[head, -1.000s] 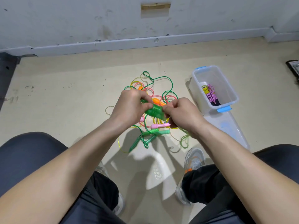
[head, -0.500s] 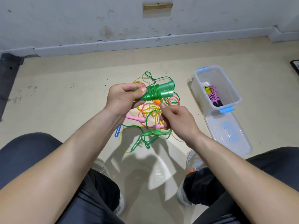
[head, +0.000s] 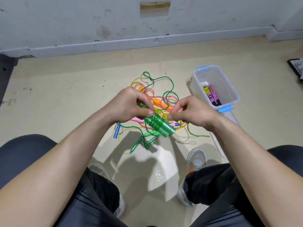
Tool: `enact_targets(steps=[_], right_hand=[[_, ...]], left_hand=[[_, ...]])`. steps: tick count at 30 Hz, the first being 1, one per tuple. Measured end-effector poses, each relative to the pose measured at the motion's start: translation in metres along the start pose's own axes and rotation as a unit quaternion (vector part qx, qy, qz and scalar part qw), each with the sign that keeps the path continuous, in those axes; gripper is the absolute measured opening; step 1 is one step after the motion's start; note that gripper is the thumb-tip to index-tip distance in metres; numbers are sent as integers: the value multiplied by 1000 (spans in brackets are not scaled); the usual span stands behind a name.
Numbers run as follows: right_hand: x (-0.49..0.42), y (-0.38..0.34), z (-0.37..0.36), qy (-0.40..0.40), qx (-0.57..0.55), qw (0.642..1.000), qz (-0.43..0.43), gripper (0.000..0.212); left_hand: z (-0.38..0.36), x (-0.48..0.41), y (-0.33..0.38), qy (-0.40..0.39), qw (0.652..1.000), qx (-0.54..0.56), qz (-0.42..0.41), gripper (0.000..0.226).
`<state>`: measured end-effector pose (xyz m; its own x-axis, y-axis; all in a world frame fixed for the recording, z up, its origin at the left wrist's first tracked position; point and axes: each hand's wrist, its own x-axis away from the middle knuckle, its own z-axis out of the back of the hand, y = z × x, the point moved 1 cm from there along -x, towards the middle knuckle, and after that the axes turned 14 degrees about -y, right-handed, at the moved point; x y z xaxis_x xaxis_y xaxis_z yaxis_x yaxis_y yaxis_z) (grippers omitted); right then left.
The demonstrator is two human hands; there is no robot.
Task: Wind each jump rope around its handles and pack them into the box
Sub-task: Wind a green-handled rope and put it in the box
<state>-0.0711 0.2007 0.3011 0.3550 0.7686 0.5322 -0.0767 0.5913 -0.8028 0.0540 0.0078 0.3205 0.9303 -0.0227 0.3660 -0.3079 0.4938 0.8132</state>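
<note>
My left hand [head: 129,104] grips a pair of green jump rope handles [head: 159,126] with green cord wound round them, held above the floor and pointing down to the right. My right hand [head: 188,112] pinches the green cord right beside the handles. Beneath them lies a tangled pile of ropes [head: 155,99] in green, pink, orange and yellow, with a second pair of green handles [head: 144,143] near my feet. A clear plastic box [head: 229,86] with blue clips stands to the right and holds one wound rope bundle [head: 212,95] with purple cord.
The box lid [head: 218,145] lies on the floor just in front of the box. A blue handle [head: 117,132] pokes out at the pile's left. My shoes [head: 196,159] and knees frame the bottom. A wall with a baseboard [head: 147,42] runs behind.
My left hand has lowered the green handles and turned them to point down-right. My right hand rose from the pile and now pinches the cord beside them.
</note>
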Motion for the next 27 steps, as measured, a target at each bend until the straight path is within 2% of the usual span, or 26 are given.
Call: enact_targets(steps=[3, 5, 8, 10, 13, 15, 18, 22, 24, 27], right_hand=[[-1, -7, -10, 23, -47, 999, -9, 11], [0, -13, -20, 50, -109, 993, -10, 12], [2, -18, -37, 108, -243, 964, -4, 7], [3, -17, -51, 125, -290, 949, -1, 5], [5, -16, -69, 101, -283, 954, 12, 13], [5, -14, -74, 88, -253, 963, 27, 23], [1, -10, -72, 57, -220, 973, 45, 36], [-5, -1, -46, 9, -172, 985, 13, 49], [-6, 4, -30, 7, -135, 991, 11, 46], [-5, 9, -13, -24, -126, 991, 31, 25]], left_hand=[[-12, -5, -3, 37, 996, -85, 9, 9], [-17, -8, -6, 82, 992, -90, 26, 10], [-22, -9, -7, 184, 979, -73, 52, 15], [-22, -7, -2, 239, 969, -28, 55, 14], [-20, -6, 0, 270, 956, 103, 52, 16], [-17, -5, -2, 265, 944, 190, 49, 21], [-14, -5, -2, 244, 920, 302, 49, 16], [-4, -4, -1, 212, 894, 393, 37, 5], [2, -3, -3, 173, 899, 402, 31, 6], [6, -1, 0, 102, 928, 357, 15, 10]])
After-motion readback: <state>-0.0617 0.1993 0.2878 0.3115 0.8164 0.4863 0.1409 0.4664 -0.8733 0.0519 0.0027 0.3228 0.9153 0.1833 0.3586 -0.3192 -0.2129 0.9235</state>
